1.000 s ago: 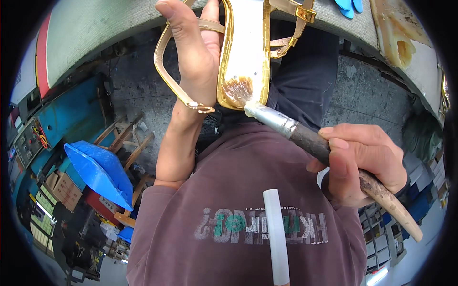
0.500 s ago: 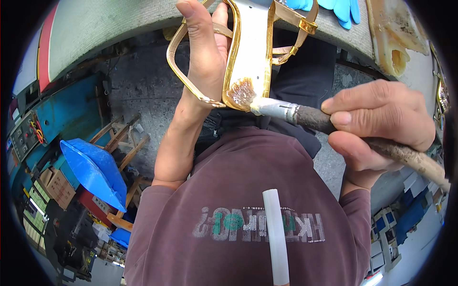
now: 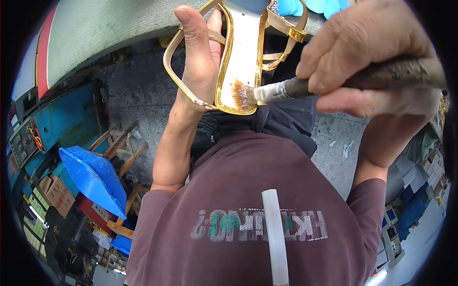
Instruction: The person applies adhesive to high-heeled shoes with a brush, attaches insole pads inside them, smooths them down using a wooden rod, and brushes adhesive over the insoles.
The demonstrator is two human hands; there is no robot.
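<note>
I note the left grip holding a gold-edged strappy sandal, likely light, stiff-soled, best held by its edges; right grip closed around a bristle brush.

A bench with a pale grey-green, finely ribbed top curves along the upper rim, from 10 o'clock to 1 o'clock. 1 red band crosses it near 10 o'clock. At 1 o'clock, 2 clusters of flat, rounded blue pieces lie on it, cut off by the upper edge. Below spreads the grey floor, faintly seamed. A frame of wooden bars stands on it toward 9 o'clock; pale scraps lie there at 3 o'clock.
</note>
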